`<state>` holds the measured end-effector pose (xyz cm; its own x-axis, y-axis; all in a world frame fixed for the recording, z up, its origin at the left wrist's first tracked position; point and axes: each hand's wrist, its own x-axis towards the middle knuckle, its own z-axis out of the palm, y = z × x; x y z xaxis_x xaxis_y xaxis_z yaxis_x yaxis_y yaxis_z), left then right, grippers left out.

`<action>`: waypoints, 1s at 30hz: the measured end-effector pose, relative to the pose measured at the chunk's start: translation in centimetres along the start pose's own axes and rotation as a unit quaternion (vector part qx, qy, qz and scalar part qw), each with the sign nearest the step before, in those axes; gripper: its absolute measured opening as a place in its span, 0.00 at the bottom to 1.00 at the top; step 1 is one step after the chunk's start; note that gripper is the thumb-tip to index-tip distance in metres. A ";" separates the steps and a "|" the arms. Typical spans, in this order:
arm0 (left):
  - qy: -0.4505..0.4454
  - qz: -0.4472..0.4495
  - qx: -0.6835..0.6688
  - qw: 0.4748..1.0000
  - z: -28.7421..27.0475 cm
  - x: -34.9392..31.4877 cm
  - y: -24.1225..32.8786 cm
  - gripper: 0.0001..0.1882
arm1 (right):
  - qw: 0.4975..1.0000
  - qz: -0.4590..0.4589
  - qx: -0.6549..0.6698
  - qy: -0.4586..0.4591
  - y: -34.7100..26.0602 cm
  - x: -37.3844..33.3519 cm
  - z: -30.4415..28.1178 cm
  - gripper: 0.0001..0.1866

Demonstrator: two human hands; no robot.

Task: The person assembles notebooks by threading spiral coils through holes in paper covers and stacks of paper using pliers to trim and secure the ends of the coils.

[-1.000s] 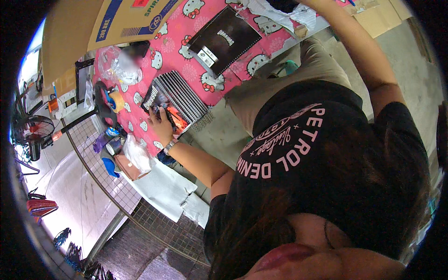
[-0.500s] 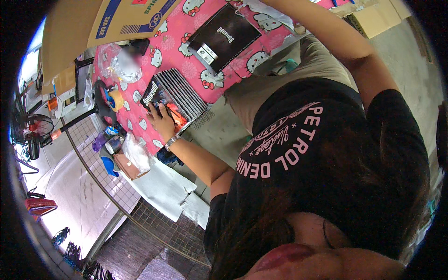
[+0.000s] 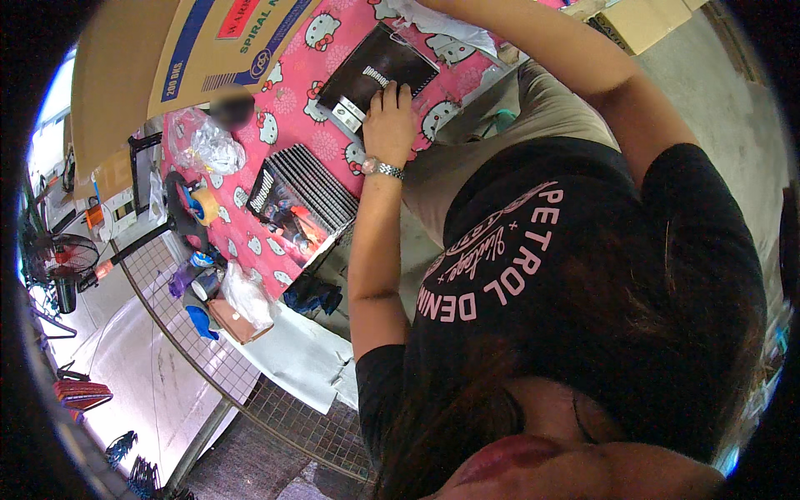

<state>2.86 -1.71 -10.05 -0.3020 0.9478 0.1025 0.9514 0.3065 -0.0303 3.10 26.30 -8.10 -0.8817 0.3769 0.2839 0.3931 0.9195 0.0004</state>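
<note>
A black-covered spiral notebook point(image 3: 358, 68) with a white label lies flat on the pink patterned table cover point(image 3: 325, 146). My left hand point(image 3: 390, 123), a metal watch at its wrist, rests on the notebook's near part with fingers stretched out, grasping nothing that I can see. To its left is a fanned stack of spiral notebooks point(image 3: 287, 221), the top cover dark with red and orange artwork. My right forearm point(image 3: 533, 33) reaches past the notebook to the upper edge, where the hand is cut off from view. Clear plastic point(image 3: 462, 29) lies beneath that forearm.
A large cardboard box point(image 3: 196, 75) stands at the far left of the table. Crumpled clear plastic point(image 3: 212, 146) and a tape roll point(image 3: 204, 204) lie near the left edge. A brown pouch point(image 3: 237, 321) sits beyond the table, and another carton point(image 3: 646, 25) is at upper right.
My left hand has left the notebook stack and moved right onto the black notebook. My right arm has shifted slightly left, its hand still beyond the upper edge.
</note>
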 end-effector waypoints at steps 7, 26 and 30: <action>-0.110 -0.089 -0.007 0.990 -7.7 1.3 -2.3 0.21 | 0.999 0.027 0.023 0.013 0.3 -0.3 1.0 0.09; 0.181 -0.083 -0.075 0.977 -7.5 2.7 -3.5 0.11 | 0.983 0.070 0.161 0.057 -0.6 0.2 -0.8 0.09; 0.178 -0.082 -0.089 0.977 -7.4 2.7 -3.5 0.11 | 0.908 -0.118 0.385 0.117 0.2 -2.5 -5.7 0.10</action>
<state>-0.84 -0.86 -2.29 -0.4406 0.7872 0.4314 0.8973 0.4008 0.1850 6.88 24.91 -3.37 -0.8027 0.2078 0.5590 -0.1782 0.8109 -0.5574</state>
